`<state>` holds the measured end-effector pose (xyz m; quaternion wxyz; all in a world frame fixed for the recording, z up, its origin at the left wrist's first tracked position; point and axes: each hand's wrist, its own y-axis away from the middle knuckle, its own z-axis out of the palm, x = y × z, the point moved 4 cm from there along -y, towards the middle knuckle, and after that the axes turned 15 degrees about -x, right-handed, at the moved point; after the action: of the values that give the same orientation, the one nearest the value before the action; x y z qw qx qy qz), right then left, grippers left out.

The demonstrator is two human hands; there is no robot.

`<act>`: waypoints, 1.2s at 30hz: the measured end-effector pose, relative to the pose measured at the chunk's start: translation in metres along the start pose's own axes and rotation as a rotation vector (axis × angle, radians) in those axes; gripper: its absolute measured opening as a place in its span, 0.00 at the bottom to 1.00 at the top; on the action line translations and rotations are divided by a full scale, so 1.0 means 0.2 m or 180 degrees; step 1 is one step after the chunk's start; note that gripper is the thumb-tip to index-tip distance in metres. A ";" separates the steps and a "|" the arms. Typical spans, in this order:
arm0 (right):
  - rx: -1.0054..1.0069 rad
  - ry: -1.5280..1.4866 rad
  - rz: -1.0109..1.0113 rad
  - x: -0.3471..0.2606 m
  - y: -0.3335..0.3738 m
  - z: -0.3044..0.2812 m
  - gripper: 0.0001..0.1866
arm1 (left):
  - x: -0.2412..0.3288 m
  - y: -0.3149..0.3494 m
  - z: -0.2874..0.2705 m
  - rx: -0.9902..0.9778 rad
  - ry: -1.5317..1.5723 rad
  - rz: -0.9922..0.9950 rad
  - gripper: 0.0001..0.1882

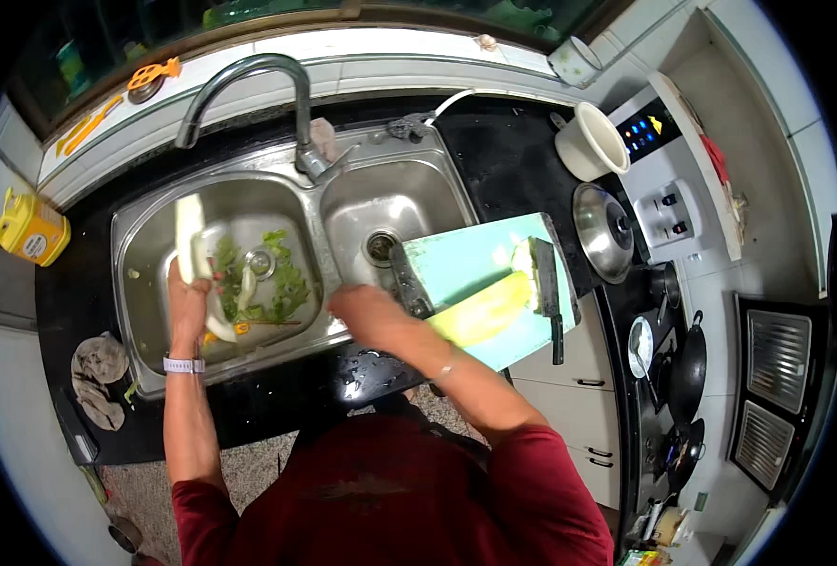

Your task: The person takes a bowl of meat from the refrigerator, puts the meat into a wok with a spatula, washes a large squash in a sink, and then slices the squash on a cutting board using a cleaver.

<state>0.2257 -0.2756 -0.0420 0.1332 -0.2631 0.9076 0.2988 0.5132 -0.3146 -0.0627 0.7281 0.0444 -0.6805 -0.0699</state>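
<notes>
My left hand (188,300) is over the left basin of the steel sink (147,212), its fingers wrapped round a long, pale vegetable stalk (190,231). The stalk's top end points toward the far rim, and its lower end curves past my fingers. Under it lie green leaves and peelings (286,283), with an orange-handled tool (241,328) near the basin's front wall. My right hand (367,314) hovers by the divider between the basins, blurred by motion, so its fingers are unclear. Right of it, a thick yellow-green vegetable (480,309) rests on the light-green cutting board (456,250).
A black-handled cleaver (546,288) lies along the board's right side. The faucet (307,123) arches over the left basin. A grey rag (100,377) and a yellow jug (32,229) are at left. At right stand a white pot (591,141), a lid (602,231) and a wok (689,373).
</notes>
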 end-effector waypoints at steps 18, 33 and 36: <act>-0.0068 -0.0682 0.0667 1.16 0.96 -0.22 0.29 | -0.14 -0.18 1.73 -0.3091 -0.1940 0.0042 0.23; -0.0550 -0.1271 0.0488 1.27 0.95 -0.29 0.30 | -0.05 0.23 1.98 -0.3035 -0.3609 0.0645 0.36; -0.0287 -0.1368 0.0369 1.31 0.96 -0.25 0.32 | -0.08 0.21 2.04 -0.3127 -0.3534 0.0285 0.37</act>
<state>-0.1019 -0.2787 -0.0159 0.2942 -0.1465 0.8577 0.3954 0.1069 -0.2580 -0.0426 0.2152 -0.3560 -0.8399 -0.3486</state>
